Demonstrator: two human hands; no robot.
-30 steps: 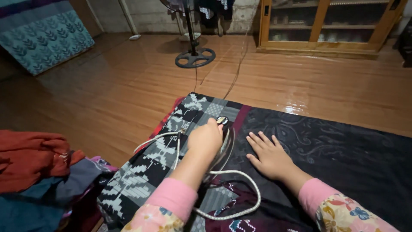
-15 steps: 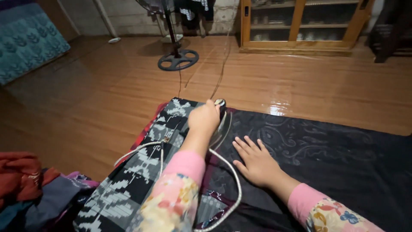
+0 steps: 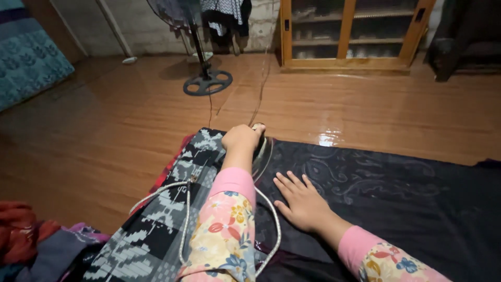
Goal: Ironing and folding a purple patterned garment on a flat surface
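Head view: the left hand (image 3: 241,138) is closed around the handle of an iron (image 3: 261,151), which sits at the far edge of a dark patterned cloth (image 3: 376,193) spread on the wooden floor (image 3: 104,130). The right hand (image 3: 302,201) lies open and flat on the cloth, just beside the iron. A pale braided cord (image 3: 185,209) loops over the grey-and-black blanket (image 3: 156,219) under the left arm. A fan stand (image 3: 207,82) and a wooden cabinet (image 3: 349,34) stand well beyond, and crumpled clothes (image 3: 31,240) lie at the floor's near left.
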